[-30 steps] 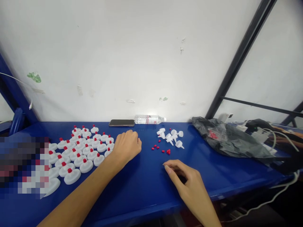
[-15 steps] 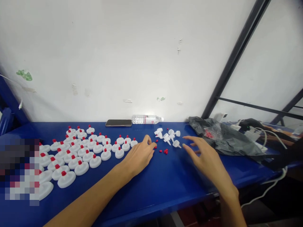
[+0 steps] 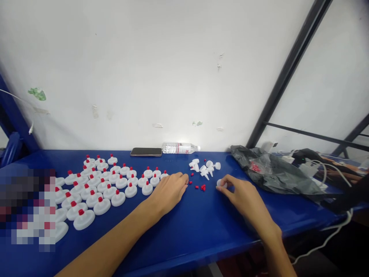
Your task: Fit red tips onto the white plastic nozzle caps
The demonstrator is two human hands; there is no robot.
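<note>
My right hand pinches a white nozzle cap between thumb and fingertips, right of a small pile of loose white nozzle caps. My left hand rests on the blue table with its fingers curled together; whatever its fingertips hold, if anything, is hidden. Several small red tips lie between the two hands, one close to the left fingertips. To the left stand many white caps with red tips, upright in a wide group.
A phone and a clear plastic bottle lie along the wall. A dark plastic bag with red pieces in a clear bag is at the right, near white cables and a black metal post.
My right hand has closed on the nearest white nozzle cap and drawn it slightly toward me, away from the pile. My left hand's fingers have drawn in a little. The view has shifted slightly.
</note>
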